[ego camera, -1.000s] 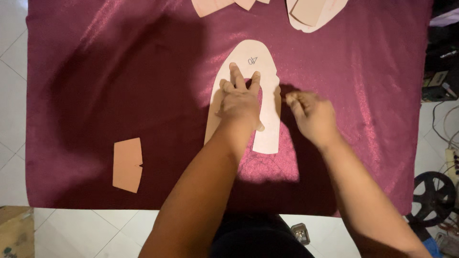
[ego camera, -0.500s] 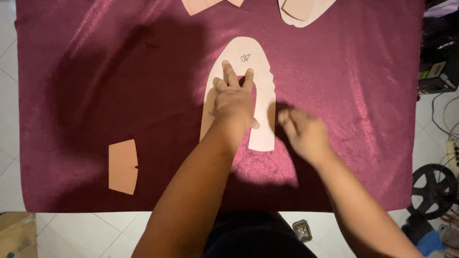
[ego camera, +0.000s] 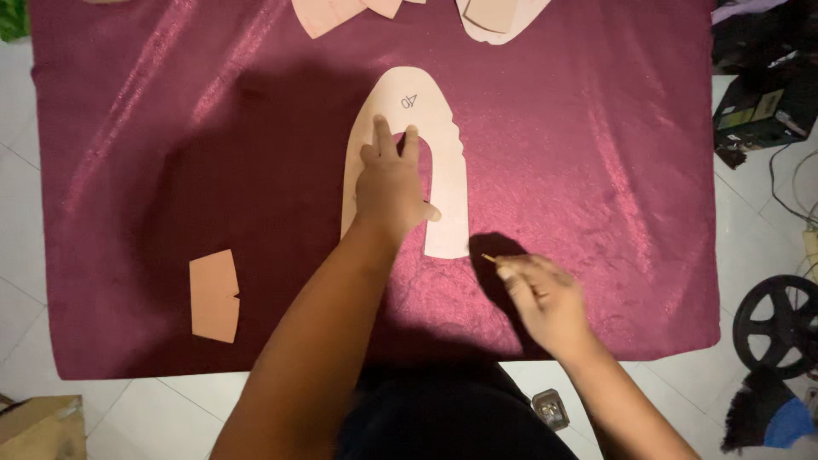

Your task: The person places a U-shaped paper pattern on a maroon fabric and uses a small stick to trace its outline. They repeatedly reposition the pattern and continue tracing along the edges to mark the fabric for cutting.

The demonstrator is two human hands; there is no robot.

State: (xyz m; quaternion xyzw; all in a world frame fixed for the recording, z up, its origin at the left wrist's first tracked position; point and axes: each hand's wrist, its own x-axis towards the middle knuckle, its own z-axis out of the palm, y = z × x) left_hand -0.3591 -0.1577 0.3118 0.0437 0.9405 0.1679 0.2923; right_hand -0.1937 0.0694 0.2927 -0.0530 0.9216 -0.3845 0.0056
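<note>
A pale U-shaped paper pattern piece (ego camera: 449, 162) lies on shiny maroon fabric (ego camera: 596, 170). My left hand (ego camera: 392, 183) presses flat on the pattern's middle, fingers spread toward its rounded top. My right hand (ego camera: 541, 298) is just below the pattern's lower right end, fingers pinched on a thin small marking tool (ego camera: 490, 258) whose tip points at the fabric near that end.
A small tan pattern piece (ego camera: 213, 296) lies at the fabric's lower left. More pale pattern pieces (ego camera: 498, 17) sit along the top edge. White tiled floor surrounds the fabric. A black wheel (ego camera: 775, 324), cables and dark clutter are on the right; a cardboard box (ego camera: 38, 426) is at the lower left.
My right hand has slid down along the pattern's right side to its lower end. My left hand stays pressed on the pattern.
</note>
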